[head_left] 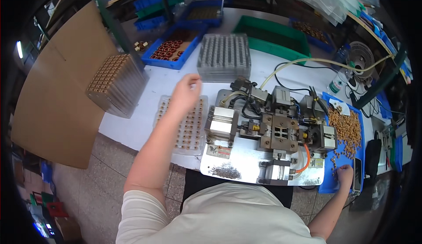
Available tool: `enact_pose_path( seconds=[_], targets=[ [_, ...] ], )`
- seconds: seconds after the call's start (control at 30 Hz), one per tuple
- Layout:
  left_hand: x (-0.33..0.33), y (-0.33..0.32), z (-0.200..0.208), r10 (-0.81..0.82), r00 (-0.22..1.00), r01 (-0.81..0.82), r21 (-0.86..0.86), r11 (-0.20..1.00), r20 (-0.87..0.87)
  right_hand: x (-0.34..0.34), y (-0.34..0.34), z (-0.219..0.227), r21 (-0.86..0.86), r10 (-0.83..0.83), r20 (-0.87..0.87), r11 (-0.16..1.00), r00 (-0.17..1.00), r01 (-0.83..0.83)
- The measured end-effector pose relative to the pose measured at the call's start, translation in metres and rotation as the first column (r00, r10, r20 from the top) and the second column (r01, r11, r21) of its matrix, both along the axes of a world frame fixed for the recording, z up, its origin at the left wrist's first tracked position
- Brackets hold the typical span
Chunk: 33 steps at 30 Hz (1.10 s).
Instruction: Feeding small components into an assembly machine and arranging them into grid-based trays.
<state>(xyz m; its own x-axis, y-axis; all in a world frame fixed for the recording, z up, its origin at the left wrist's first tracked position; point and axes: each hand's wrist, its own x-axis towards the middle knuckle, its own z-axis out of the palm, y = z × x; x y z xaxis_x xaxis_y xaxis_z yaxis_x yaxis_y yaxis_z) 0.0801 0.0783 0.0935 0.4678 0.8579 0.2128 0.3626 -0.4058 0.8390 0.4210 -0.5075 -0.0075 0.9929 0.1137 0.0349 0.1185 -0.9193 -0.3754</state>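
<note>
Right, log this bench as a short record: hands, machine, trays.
Left hand: fingers curled, at the far edge of the clear parts tray; grip unclear
Right hand: at the near end of the blue tray of loose brass-coloured parts; grip unclear
Machine: on a metal plate, between both trays
Behind: stacked clear trays, green bin
Far left: filled tray stack beside cardboard

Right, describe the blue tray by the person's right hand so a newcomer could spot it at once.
Start at the metal machine on the white table. To its right lies a blue tray holding a loose heap of small copper-coloured parts. Unlike the blue trays farther back, it has the right hand at its near end.
</note>
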Motion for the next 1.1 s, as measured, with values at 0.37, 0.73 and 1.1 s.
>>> enact_pose_path(
  seconds=[0.37, 0.73, 1.1],
  targets=[
    [-0.113, 0.113, -0.077, 0.239, 0.945, -0.288, -0.223, 0.931, -0.222, 0.001, 0.015, 0.006, -0.005, -0.056, 0.076, 0.998, 0.996, 0.056],
    [-0.118, 0.124, -0.108, 0.2, 0.933, -0.206, 0.01, 0.978, -0.299, -0.049, 0.068, 0.091, 0.267, -0.017, 0.223, 0.963, 0.975, -0.044],
    [-0.099, 0.021, -0.054, 0.178, 0.98, -0.143, 0.309, 0.94, -0.087, -0.127, 0.247, 0.121, 0.225, 0.676, 0.465, 0.534, 0.571, -0.815]
  ],
)
